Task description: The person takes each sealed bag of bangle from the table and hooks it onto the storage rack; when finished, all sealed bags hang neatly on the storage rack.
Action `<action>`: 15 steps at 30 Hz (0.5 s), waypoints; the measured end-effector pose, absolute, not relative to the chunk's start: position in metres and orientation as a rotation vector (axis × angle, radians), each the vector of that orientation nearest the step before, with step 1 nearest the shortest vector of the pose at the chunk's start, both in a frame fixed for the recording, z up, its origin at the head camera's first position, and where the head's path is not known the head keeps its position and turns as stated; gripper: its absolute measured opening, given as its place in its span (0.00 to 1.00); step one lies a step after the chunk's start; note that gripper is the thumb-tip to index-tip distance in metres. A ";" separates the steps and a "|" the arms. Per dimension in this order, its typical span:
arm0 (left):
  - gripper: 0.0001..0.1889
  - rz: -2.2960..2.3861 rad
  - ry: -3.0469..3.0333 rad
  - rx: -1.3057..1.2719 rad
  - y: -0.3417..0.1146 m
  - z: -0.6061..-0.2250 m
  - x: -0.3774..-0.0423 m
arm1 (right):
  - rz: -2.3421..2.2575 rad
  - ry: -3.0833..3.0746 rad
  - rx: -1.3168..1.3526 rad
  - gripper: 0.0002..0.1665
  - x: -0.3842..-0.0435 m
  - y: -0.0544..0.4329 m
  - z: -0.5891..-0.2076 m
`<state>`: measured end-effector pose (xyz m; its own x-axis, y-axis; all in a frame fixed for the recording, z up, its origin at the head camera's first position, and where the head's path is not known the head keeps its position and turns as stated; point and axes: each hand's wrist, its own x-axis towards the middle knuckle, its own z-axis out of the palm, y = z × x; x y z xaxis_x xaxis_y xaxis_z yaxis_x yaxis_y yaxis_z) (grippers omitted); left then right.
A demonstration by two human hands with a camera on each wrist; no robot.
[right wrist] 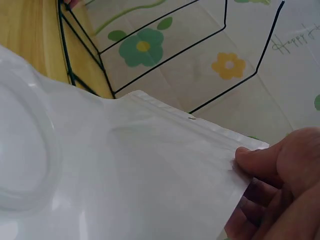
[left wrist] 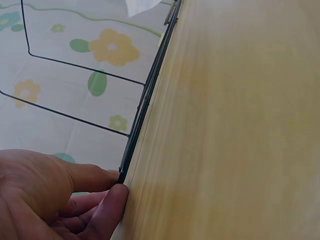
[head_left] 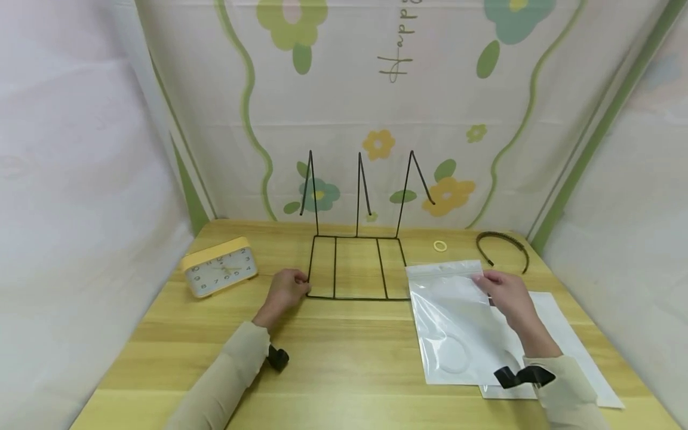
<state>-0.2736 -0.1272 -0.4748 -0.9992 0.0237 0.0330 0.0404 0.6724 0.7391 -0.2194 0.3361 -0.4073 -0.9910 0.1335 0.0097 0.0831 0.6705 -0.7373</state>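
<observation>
the left hand pinches the front left corner of a black wire rack between thumb and finger, with its other fingers curled beneath. the rack rests on the wooden table, its three bent wire arms rising at the back. the right hand pinches the upper right corner of a glossy white pouch, thumb on the front face, beside the rack's right end. the pouch has a strip and a small hanging slot along its top, and a round outline shows low on it. white flat sheets or pouches (i cannot tell which) lie partly underneath.

for writing, the printed curtain carries a handwritten-style "happy", turned sideways in the head view; in the right wrist view the start of a second word is cut off. at the left, a yellow-topped clock has dark numerals round its pale dial, 1 to 12. behind the pouch lie a small pale yellow ring and a dark headband.
</observation>
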 end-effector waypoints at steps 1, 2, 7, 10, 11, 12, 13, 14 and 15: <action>0.10 -1.258 -2.854 -0.062 -0.126 -0.475 -0.274 | 1.254 -2.813 -0.164 0.32 -0.220 0.334 -0.404; 0.10 -1.254 -2.854 -0.070 -0.126 -0.475 -0.274 | 1.273 -2.808 -0.152 0.31 -0.220 0.331 -0.401; 0.10 -1.281 -2.852 -0.066 -0.124 -0.477 -0.273 | 1.365 -2.755 -0.084 0.31 -0.219 0.313 -0.385; 0.10 -1.297 -2.849 -0.048 -0.124 -0.478 -0.271 | 1.452 -2.700 -0.021 0.30 -0.217 0.301 -0.377; 0.10 -1.292 -2.847 -0.051 -0.124 -0.479 -0.271 | 1.491 -2.674 0.001 0.29 -0.216 0.297 -0.375; 0.10 -1.286 -2.845 -0.056 -0.124 -0.479 -0.271 | 1.527 -2.649 0.019 0.29 -0.215 0.292 -0.372; 0.10 -1.276 -2.844 -0.062 -0.124 -0.479 -0.270 | 1.565 -2.624 0.038 0.29 -0.215 0.288 -0.370; 0.10 -1.273 -2.843 -0.062 -0.123 -0.479 -0.270 | 1.609 -2.597 0.053 0.28 -0.215 0.283 -0.367; 0.10 -1.265 -2.841 -0.067 -0.123 -0.479 -0.270 | 1.652 -2.571 0.069 0.28 -0.215 0.278 -0.365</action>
